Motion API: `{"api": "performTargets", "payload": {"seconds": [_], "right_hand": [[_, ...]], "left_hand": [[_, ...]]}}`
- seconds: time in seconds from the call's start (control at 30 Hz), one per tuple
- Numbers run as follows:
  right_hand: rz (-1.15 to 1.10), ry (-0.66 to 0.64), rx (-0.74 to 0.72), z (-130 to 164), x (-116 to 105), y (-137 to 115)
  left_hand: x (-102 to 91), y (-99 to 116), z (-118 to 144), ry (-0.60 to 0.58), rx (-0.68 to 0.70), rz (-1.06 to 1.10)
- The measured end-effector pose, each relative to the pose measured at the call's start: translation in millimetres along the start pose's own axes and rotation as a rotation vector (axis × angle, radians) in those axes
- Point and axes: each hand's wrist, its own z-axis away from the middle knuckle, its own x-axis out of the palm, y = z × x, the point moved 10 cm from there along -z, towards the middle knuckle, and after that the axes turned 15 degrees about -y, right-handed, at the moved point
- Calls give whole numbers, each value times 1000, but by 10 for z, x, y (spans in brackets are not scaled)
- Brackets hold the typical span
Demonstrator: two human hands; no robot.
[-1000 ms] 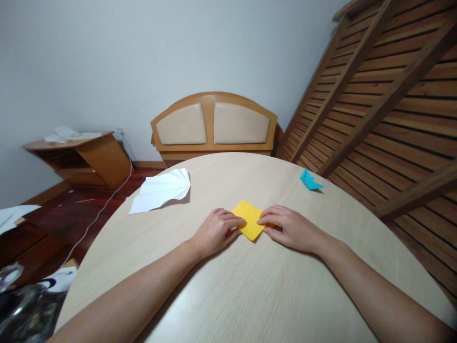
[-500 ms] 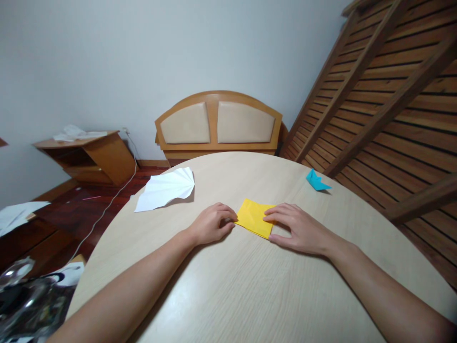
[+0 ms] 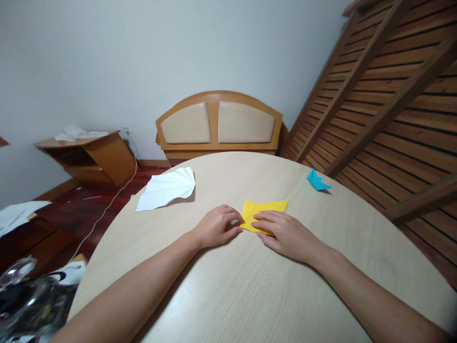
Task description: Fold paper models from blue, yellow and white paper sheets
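Observation:
A folded piece of yellow paper (image 3: 254, 207) lies on the round wooden table (image 3: 228, 286) before me, one pointed corner reaching out to the right. At its left edge my left hand (image 3: 218, 226) has thumb and fingertips closed on the near corner. My right hand (image 3: 283, 233) lies over the paper's right part, fingers on top and thumb at the near edge, gripping it. What is under the right palm is hidden. Toward the far right of the table sits a small folded blue paper shape (image 3: 317, 181).
A creased white sheet of paper (image 3: 167, 188) rests at the table's far left. Beyond the table stand a padded headboard (image 3: 218, 95) and a low wooden cabinet (image 3: 117, 159). Wooden slats (image 3: 374, 119) lean on the right. Clear plastic items (image 3: 28, 295) lie lower left.
The yellow paper has turned, and a pointed corner now shows beyond my right hand. That hand has slid left across the paper; my left hand has shifted slightly right.

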Motion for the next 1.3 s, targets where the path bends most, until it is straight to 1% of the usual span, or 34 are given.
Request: {"api": "performTargets", "payload": {"seconds": [0.17, 0.37, 0.53, 0.73, 1.03, 1.17, 1.3], "right_hand": [[57, 6, -57, 24, 10, -45], [97, -71, -16, 3, 77, -75], [110, -102, -4, -14, 90, -124], [140, -87, 28, -56, 95, -160], [162, -27, 16, -85, 90, -124], [152, -34, 27, -91, 104, -95], [137, -44, 7, -82, 103, -84]], "left_hand": [[0, 75, 2, -8, 22, -15], [4, 109, 11, 9, 58, 2], [22, 91, 5, 6, 60, 9], [11, 92, 0, 6, 65, 34], [50, 62, -13, 1, 64, 16], [58, 51, -20, 2, 40, -13], [58, 91, -20, 0, 61, -30]]}}
